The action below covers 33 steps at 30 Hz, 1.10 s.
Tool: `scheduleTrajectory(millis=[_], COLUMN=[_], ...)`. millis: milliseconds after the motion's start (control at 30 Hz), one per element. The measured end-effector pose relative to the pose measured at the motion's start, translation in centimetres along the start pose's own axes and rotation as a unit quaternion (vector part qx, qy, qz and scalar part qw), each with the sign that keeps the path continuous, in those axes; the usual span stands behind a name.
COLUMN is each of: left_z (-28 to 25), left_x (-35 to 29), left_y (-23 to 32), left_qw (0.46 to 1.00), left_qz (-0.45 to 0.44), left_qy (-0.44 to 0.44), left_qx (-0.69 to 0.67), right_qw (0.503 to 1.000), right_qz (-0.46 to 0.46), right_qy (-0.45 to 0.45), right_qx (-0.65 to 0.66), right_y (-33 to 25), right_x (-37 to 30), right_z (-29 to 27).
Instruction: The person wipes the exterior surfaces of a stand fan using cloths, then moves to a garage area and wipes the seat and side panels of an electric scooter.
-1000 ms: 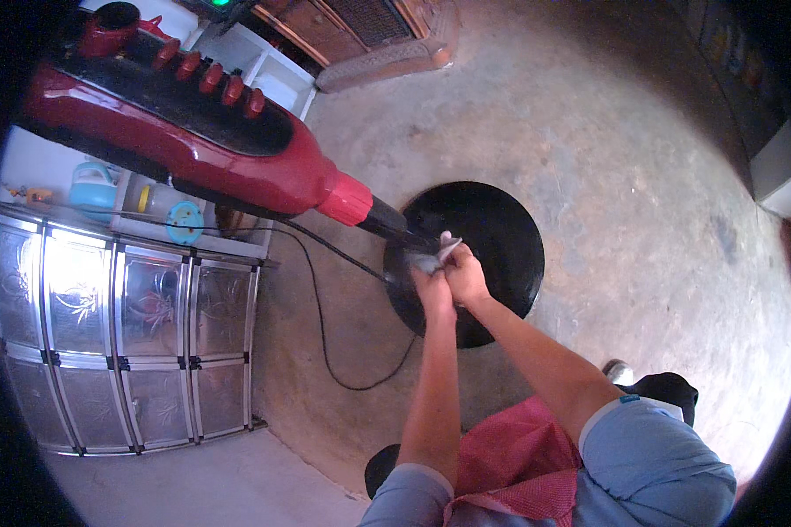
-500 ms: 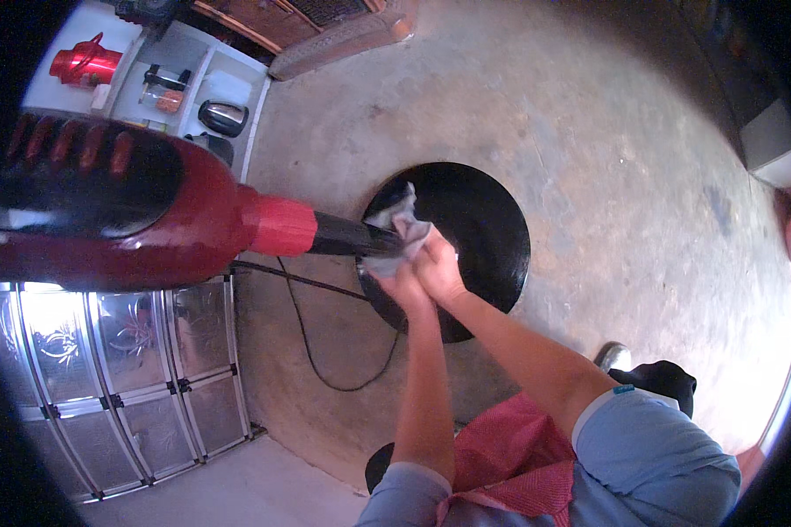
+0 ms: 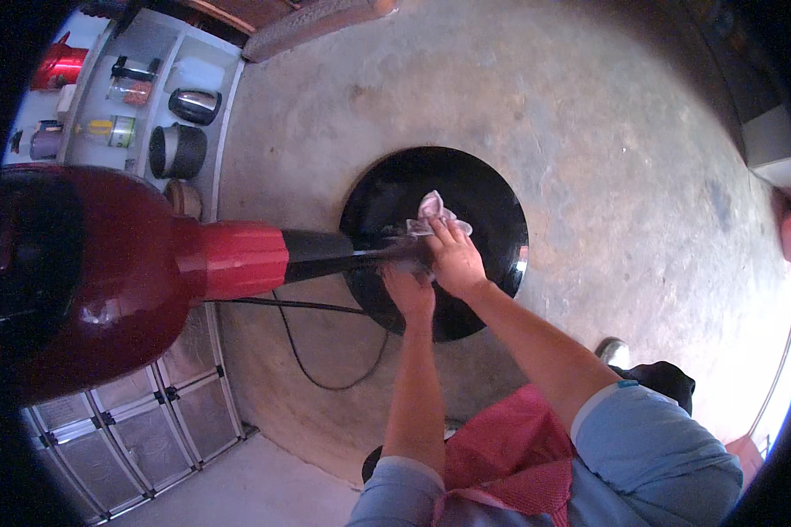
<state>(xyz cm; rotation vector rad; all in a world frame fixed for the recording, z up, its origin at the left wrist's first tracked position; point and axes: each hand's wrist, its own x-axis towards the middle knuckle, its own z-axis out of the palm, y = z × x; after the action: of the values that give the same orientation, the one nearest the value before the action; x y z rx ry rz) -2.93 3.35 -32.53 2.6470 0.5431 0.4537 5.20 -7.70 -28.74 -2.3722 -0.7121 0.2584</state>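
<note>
A tall pedestal fan stands in front of me, its red and black housing (image 3: 105, 272) looming large at the left. Below the red collar (image 3: 237, 259), a dark pole (image 3: 321, 255) runs down to the round black base (image 3: 483, 189) on the floor. My right hand (image 3: 459, 262) presses a pale, crumpled cloth (image 3: 435, 211) against the lower pole, its fingers closed over the fabric. On the near side of the pole, my left hand (image 3: 408, 292) is curled against it with some cloth. Its fingertips are partly hidden and blurred.
A black cord (image 3: 294, 347) loops over the concrete floor (image 3: 606, 220) beside the base. White shelves (image 3: 224, 105) at the upper left hold a kettle (image 3: 195, 105), a dark pot (image 3: 177, 151) and jars. A panelled cabinet (image 3: 141, 422) stands at the lower left.
The fan's housing has shifted lower in view, and more of the shelves shows. My hands have slipped slightly apart around the pole, and the cloth has bunched beyond my right fingers.
</note>
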Motion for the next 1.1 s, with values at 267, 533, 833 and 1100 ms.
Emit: scheduleTrajectory(millis=[267,533,833,1100], left_z=[1.2,-2.0,-1.4,-1.5], left_x=[-8.1,-3.1,-6.4,-2.9], left_y=[2.8,-1.6,4.9,-6.3], left_qw=[0.99,0.974,0.991,0.815], left_qz=[0.007,-0.11,-0.1,-0.351], left_qy=[-0.002,-0.013,-0.074,-0.056], left_qx=[0.144,0.197,0.057,-0.457], right_qw=[0.993,0.984,0.985,0.884], right_qz=[-0.071,0.057,0.122,0.219], right_qy=[-0.031,0.12,0.12,-0.005], right_qx=[-0.091,-0.12,0.002,0.413], right_y=[2.7,6.5,3.9,2.3], right_x=[-6.9,-0.6,-9.0,-1.4], right_z=[1.6,-3.2,-0.1,-4.1])
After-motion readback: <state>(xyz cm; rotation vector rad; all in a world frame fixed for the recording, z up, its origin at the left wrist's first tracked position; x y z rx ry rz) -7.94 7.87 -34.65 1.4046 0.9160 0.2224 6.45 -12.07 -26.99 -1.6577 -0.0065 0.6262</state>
